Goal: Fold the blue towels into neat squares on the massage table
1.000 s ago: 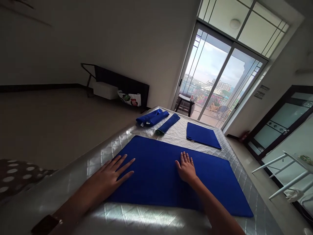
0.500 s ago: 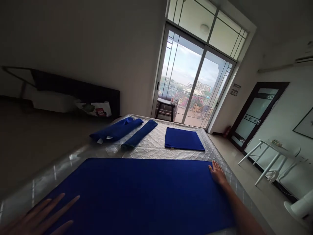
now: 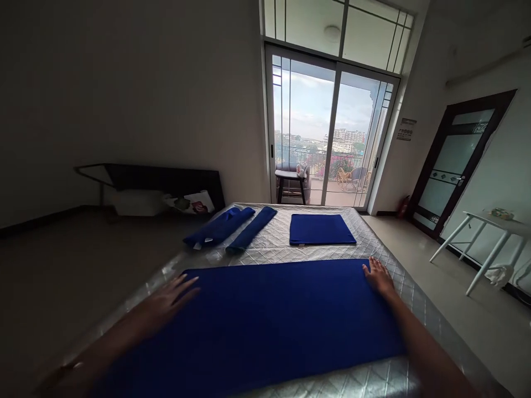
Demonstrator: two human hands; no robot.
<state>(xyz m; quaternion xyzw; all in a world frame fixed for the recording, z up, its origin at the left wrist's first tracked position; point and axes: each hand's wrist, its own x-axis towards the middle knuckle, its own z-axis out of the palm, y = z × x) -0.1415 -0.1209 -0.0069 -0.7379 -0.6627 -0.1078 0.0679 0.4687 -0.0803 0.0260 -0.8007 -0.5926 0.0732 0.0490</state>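
A large blue cloth [image 3: 274, 320] lies spread flat across a quilted mattress [image 3: 265, 253]. My left hand [image 3: 176, 296] is at the cloth's far left corner, its fingers stretched out and apart; whether it presses on the fabric I cannot tell. At the far right corner my right hand [image 3: 379, 275] rests flat on the cloth, fingers extended. Beyond the cloth lies a smaller folded blue cloth [image 3: 321, 229] in a neat rectangle. Left of that are a rolled blue cloth [image 3: 251, 231] and a looser blue bundle [image 3: 218, 228] with a white tag.
A sliding glass door [image 3: 332, 132] stands behind the mattress, with a dark stool [image 3: 290, 177] outside. To the right are a white table [image 3: 493, 221] and a dark-framed door [image 3: 460, 166]. A black frame [image 3: 161, 179] with a white box [image 3: 139, 203] sits against the left wall.
My left hand has moved forward and right, from the near left edge to the far left corner. The right hand stays at its corner. The camera view has levelled and shifted.
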